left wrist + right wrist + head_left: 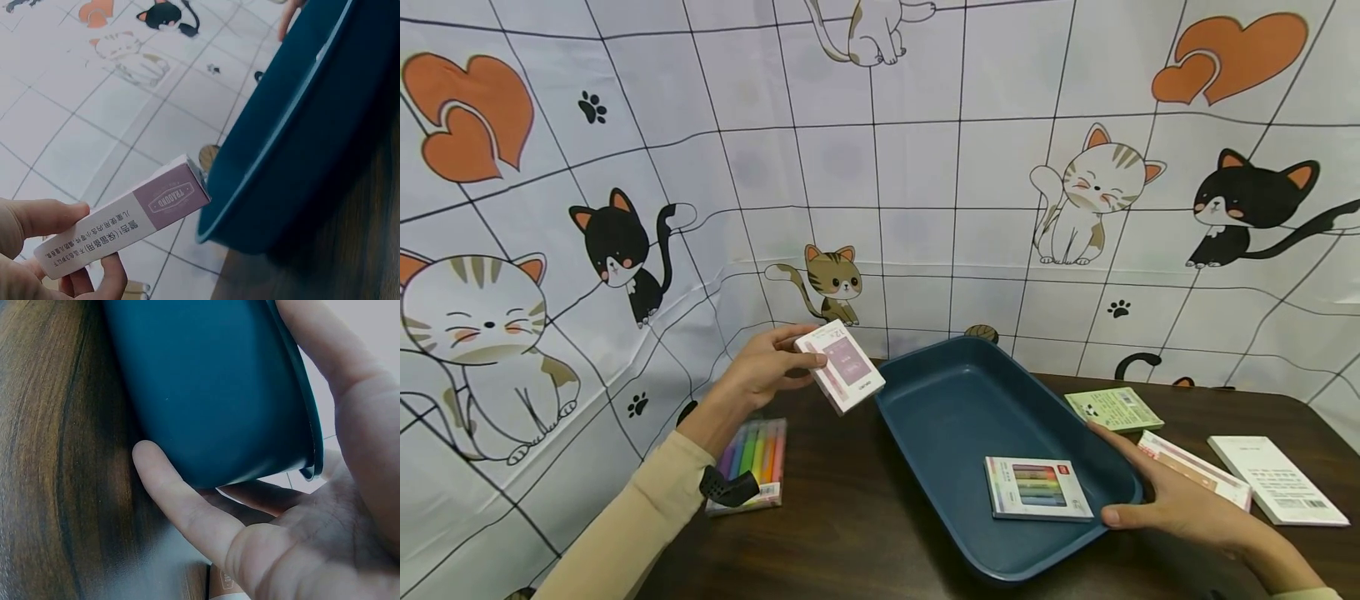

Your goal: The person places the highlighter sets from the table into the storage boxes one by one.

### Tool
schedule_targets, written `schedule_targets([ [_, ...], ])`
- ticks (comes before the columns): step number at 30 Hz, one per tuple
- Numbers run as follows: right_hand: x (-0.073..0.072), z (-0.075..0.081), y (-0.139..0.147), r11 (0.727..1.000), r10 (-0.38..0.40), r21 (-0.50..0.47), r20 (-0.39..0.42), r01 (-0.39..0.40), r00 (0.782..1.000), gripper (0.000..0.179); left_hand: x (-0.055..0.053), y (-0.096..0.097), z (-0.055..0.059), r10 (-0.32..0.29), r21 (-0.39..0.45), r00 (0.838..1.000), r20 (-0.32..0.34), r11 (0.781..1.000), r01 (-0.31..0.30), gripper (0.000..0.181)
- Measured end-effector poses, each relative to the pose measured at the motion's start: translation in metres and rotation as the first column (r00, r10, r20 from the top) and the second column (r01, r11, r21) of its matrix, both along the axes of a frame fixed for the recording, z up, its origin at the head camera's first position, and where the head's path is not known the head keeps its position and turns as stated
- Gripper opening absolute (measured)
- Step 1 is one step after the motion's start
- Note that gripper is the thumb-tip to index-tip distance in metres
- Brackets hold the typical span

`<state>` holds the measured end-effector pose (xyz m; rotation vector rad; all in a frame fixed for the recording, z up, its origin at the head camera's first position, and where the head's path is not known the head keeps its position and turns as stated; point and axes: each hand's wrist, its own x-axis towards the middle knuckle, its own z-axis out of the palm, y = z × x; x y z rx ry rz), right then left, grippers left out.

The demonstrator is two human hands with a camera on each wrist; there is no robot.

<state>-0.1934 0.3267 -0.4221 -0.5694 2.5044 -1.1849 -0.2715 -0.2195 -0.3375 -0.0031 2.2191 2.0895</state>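
My left hand (772, 364) grips a small white and purple box (841, 367) by its near left side. It holds the box in the air beside the left rim of a dark blue plastic tray (925, 467). In the left wrist view, printed writing runs along the narrow side of the box (125, 219), with the thumb above and fingers below. My right hand (1180, 500) holds the tray's near right corner, thumb by the rim and fingers along the outer wall (206, 394). Inside the tray lies a white box with rainbow stripes (1037, 489).
Left of the tray, a pack of coloured markers (760, 458) lies on the dark wooden table (842, 517). To the right are a green pack (1115, 408), a white and tan box (1198, 471) partly behind my right hand, and a white box (1277, 481). A cat-print cloth (917, 242) hangs behind.
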Motion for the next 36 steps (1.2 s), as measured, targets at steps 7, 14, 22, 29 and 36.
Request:
schedule_targets([
  [7, 0.003, 0.0, 0.0, 1.0, -0.002, -0.009, -0.022, 0.002, 1.0, 0.092, 0.011, 0.019, 0.009, -0.034, 0.029, 0.999, -0.002, 0.999, 0.034, 0.07],
  [14, 0.004, -0.001, 0.0, 1.0, -0.006, -0.017, -0.03, 0.005, 1.0, 0.093, 0.021, 0.031, 0.011, -0.088, 0.01, 0.996, -0.029, 0.996, 0.088, 0.07],
  [22, 0.003, -0.001, 0.0, 1.0, -0.011, 0.002, -0.056, 0.011, 0.998, 0.093, 0.028, 0.038, 0.005, -0.125, 0.051, 0.992, -0.036, 0.991, 0.126, 0.07],
  [29, 0.004, 0.0, 0.0, 1.0, -0.013, 0.01, -0.071, 0.014, 0.997, 0.093, 0.032, 0.048, 0.001, -0.155, 0.124, 0.987, -0.033, 0.98, 0.158, 0.07],
  [36, 0.004, 0.0, -0.003, 1.0, -0.004, -0.028, -0.073, 0.002, 0.997, 0.094, 0.033, 0.055, -0.005, -0.187, 0.142, 0.982, -0.025, 0.972, 0.189, 0.066],
])
